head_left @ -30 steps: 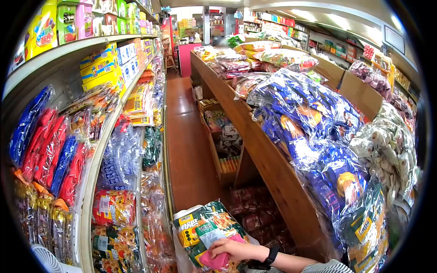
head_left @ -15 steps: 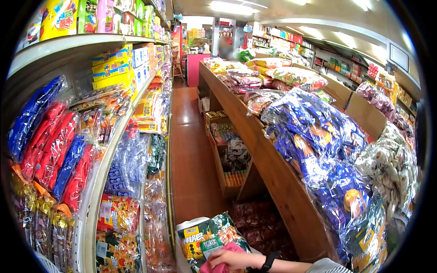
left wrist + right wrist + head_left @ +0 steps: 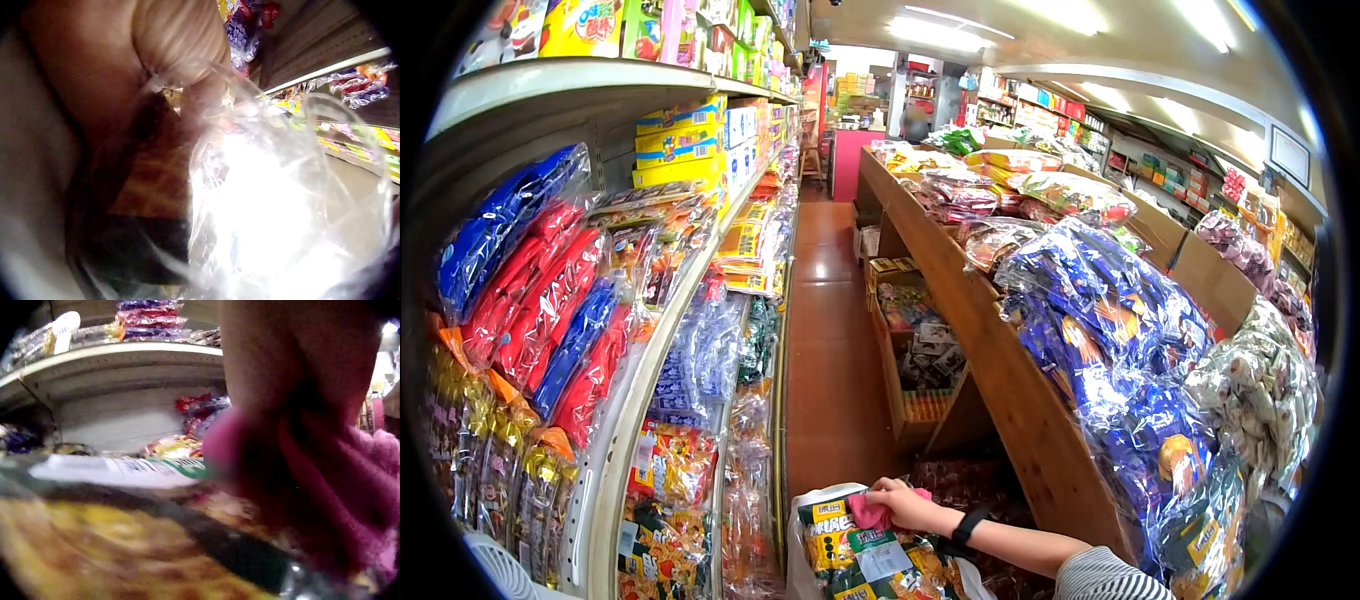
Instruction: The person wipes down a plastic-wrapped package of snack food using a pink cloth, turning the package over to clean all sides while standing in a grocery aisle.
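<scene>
My right hand (image 3: 908,508) grips a crumpled pink cloth (image 3: 867,514) against the upper part of a green and yellow snack bag (image 3: 832,560) at the bottom of the head view. A pale label crosses that bag, and whitish plastic shows around its edge. Close up in the right wrist view, folds of the pink cloth (image 3: 365,481) hang from the fingers over the printed bag (image 3: 112,544). The left hand (image 3: 178,37) appears only in the left wrist view, its fingers curled at the edge of clear plastic wrap (image 3: 206,150); glare hides part of the wrap.
Shelves (image 3: 590,78) of packaged snacks line the left side. Along the right runs a wooden counter (image 3: 1010,400) heaped with blue snack bags (image 3: 1120,320). Cartons (image 3: 915,425) sit beneath it, beside a reddish floor aisle (image 3: 825,350). A white fan (image 3: 500,565) stands at lower left.
The right hand and pink cloth have moved up the snack bag toward its top edge. The head view has shifted, so the shelves and counter sit farther right in it.
</scene>
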A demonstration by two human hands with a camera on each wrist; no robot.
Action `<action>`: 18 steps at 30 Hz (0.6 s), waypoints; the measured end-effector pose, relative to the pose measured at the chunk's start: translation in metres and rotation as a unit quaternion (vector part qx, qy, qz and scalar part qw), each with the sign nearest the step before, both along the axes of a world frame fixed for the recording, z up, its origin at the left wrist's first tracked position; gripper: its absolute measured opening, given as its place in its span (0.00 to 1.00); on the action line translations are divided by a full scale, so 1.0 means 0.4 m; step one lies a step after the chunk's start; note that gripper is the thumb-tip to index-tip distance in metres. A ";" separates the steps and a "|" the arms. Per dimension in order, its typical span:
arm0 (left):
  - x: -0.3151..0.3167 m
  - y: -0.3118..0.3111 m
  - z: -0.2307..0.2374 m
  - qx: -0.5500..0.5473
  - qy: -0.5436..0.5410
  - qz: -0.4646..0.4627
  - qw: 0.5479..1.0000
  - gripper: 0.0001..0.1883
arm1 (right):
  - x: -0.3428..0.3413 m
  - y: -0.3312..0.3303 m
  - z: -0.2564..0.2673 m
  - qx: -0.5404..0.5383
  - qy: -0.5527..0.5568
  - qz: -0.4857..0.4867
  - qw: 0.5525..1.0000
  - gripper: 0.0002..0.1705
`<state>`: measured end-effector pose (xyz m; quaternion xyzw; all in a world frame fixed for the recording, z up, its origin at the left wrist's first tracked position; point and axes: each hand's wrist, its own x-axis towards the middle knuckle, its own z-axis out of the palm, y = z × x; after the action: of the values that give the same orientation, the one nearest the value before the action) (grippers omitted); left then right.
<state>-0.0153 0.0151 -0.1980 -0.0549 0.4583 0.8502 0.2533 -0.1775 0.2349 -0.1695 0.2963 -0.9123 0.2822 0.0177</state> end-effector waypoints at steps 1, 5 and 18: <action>0.002 0.001 -0.001 0.001 0.000 0.001 1.000 0.42 | 0.022 -0.008 0.017 -0.023 0.016 0.032 0.999 0.26; -0.005 0.009 -0.001 0.007 -0.002 0.002 1.000 0.42 | 0.166 -0.088 0.057 -0.067 -0.095 0.195 0.974 0.28; 0.026 -0.008 -0.008 0.017 0.002 0.025 1.000 0.45 | -0.052 -0.104 0.002 0.025 -0.016 0.060 0.998 0.28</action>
<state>-0.0047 0.0120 -0.2011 -0.0607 0.4429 0.8638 0.2322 -0.1982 0.1933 -0.1687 0.3457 -0.8999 0.2649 -0.0215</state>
